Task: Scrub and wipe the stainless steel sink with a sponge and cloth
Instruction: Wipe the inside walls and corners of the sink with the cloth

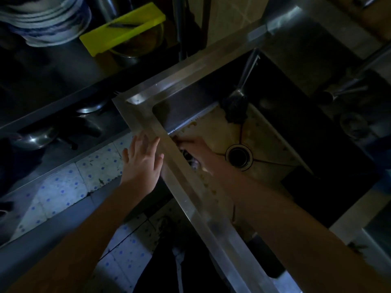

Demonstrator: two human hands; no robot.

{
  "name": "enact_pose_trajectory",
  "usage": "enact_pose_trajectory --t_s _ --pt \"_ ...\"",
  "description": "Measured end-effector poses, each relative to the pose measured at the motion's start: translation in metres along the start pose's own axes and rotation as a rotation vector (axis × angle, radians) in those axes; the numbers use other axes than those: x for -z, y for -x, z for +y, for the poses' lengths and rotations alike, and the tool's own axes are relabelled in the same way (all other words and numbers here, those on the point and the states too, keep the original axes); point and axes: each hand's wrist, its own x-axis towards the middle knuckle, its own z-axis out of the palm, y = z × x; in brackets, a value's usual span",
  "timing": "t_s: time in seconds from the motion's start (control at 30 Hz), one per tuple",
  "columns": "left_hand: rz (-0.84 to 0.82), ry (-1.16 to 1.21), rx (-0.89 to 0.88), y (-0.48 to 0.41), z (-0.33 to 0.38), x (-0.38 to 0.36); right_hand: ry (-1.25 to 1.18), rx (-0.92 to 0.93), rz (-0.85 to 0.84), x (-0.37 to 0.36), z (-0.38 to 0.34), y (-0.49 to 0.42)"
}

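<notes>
The square stainless steel sink, set in the counter, looks stained and probably slick. The left hand lies by its rim, grip apart. The right hand works low on the near wall over a dark wad, likely soft and best palmed from above. Gloom hides that grip.
</notes>
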Motion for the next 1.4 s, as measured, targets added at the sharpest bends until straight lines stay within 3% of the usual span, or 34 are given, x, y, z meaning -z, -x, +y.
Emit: enact_pose_trajectory --t_s 0.2,0.3,0.4,0.57,0.7,0.97,1.23,1.4 --pt "-0.002 0.027 -0.017 -0.005 -0.002 -0.001 -0.029 0.053 0.028 -0.005 -0.005 -0.005" --pt "-0.02 0.025 -0.04 -0.006 0.003 -0.001 -0.066 -0.121 0.034 0.012 0.045 0.015" --pt "-0.037 0.032 -0.065 -0.005 0.011 -0.001 0.059 -0.297 0.057 0.035 0.116 0.042" --pt "-0.072 0.023 -0.106 0.003 0.02 -0.003 0.124 -0.459 0.087 0.063 0.177 0.07" --pt "-0.071 -0.008 -0.11 0.015 0.026 -0.006 0.192 -0.351 0.073 0.044 0.145 0.05" --pt "-0.061 -0.033 -0.146 0.042 0.042 -0.017 0.034 -0.102 0.013 0.028 0.068 0.04" --pt "-0.091 -0.003 -0.205 0.071 0.071 -0.039 0.3 -0.311 -0.044 0.079 0.143 0.115" --pt "-0.104 0.017 -0.239 0.092 0.088 -0.051 0.532 -0.311 -0.163 0.097 0.156 0.134"
